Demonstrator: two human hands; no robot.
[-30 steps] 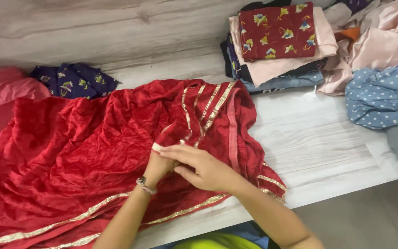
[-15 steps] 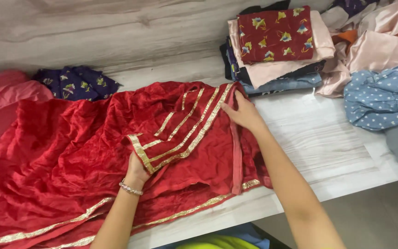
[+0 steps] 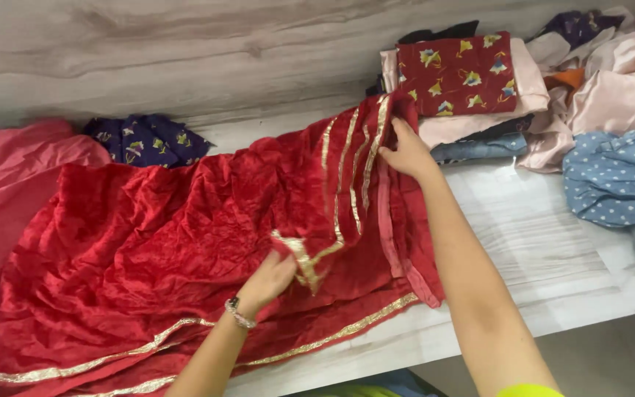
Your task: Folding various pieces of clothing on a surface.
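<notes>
Red garment (image 3: 148, 235): spread wide and crumpled over the pale wood-grain tabletop (image 3: 531, 228), gold-trimmed hem hanging at the near edge.
Gold-striped panel (image 3: 347, 169): at the right end of the red garment, pulled taut between both hands.
Left hand (image 3: 270, 279): on the red garment near its front edge, fingers (image 3: 288, 261) pinched shut on the lower gold-trimmed corner of the panel; beaded bracelet (image 3: 238, 315) on the wrist.
Right hand (image 3: 408, 154): at the far right corner of the red garment, fingers closed on the upper end of the panel, lifted toward the folded pile.
Folded pile (image 3: 464, 95): just beyond the right end of the red garment, dark red flowered piece on top, pale pink and blue layers under it.
Blue dotted cloth (image 3: 615, 180): loose, well right of the red garment.
Pink cloth (image 3: 9, 191): touching the left edge of the red garment.
Navy flowered cloth (image 3: 145, 140): just behind the red garment, against the back wall.
</notes>
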